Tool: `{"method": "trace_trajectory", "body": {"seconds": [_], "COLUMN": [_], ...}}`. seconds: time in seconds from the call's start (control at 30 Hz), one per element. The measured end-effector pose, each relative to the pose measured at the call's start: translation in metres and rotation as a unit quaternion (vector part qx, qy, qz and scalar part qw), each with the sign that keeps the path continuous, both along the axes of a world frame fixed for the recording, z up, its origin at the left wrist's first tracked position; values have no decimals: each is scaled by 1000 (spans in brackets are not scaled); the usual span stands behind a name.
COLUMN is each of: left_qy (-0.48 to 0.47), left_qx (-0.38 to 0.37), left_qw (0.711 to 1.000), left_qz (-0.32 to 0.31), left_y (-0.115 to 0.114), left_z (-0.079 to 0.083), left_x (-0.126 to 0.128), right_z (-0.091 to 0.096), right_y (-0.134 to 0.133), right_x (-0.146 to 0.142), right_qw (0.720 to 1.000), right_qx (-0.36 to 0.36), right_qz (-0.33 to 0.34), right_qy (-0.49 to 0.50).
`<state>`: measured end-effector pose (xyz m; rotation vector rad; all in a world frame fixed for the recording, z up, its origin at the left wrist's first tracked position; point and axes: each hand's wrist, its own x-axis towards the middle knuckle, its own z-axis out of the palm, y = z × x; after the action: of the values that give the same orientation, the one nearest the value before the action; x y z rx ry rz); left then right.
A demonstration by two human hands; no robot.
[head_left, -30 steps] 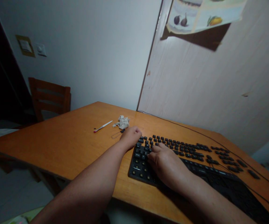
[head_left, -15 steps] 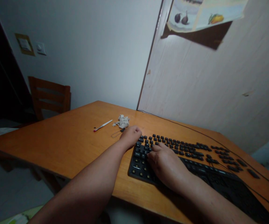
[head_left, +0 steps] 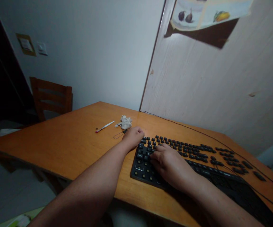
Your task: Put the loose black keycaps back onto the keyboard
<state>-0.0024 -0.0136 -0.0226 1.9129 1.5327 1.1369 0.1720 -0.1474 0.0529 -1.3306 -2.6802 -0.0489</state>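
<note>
A black keyboard (head_left: 140, 181) lies along the table's front edge; part of its left end has keycaps, while other spots there show bare switch mounts. Over that end is my right hand (head_left: 168, 162), its fingers bent down and pressed together on the keys, with the fingertips partly hidden. Curled at the keyboard's far left corner rests my left hand (head_left: 133, 137); whatever its fingers hold, if anything, is hidden. Loose black keycaps (head_left: 181, 147) lie in rows behind the keyboard. Just left of my left hand is a thin wire loop tool (head_left: 119, 135) with a black end.
A crumpled grey cloth or tissue (head_left: 125, 122) lies beyond my left hand. Left of it are a slim white brush-like stick (head_left: 105, 126) with a reddish end and a small dark piece (head_left: 96, 128). A black cable (head_left: 186, 125) runs along the wall; a wooden chair (head_left: 52, 96) stands behind.
Both hands keep nearly the same places and poses at the keyboard. The whole view has shifted only slightly.
</note>
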Motion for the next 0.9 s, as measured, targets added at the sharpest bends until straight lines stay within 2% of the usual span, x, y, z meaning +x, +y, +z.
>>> {"method": "trace_trajectory", "body": {"seconds": [0.33,0.53,0.9], "left_qy": [-13,-3,4], "left_qx": [8,1,13], "left_qw": [1000,1000,1000], "left_qz": [-2,-1,-1], "left_y": [0,-1,0], "left_z": [-2,2,-1], "left_x": [1,0,0], "right_z": [7,4,-3], "right_y": [4,2,-2], "right_x": [5,2,-5], "right_qw": [1000,1000,999], "right_qx": [-23,-10,19], "right_qz": [-20,-6,-32], "right_qy": [0,-2,-8]}}
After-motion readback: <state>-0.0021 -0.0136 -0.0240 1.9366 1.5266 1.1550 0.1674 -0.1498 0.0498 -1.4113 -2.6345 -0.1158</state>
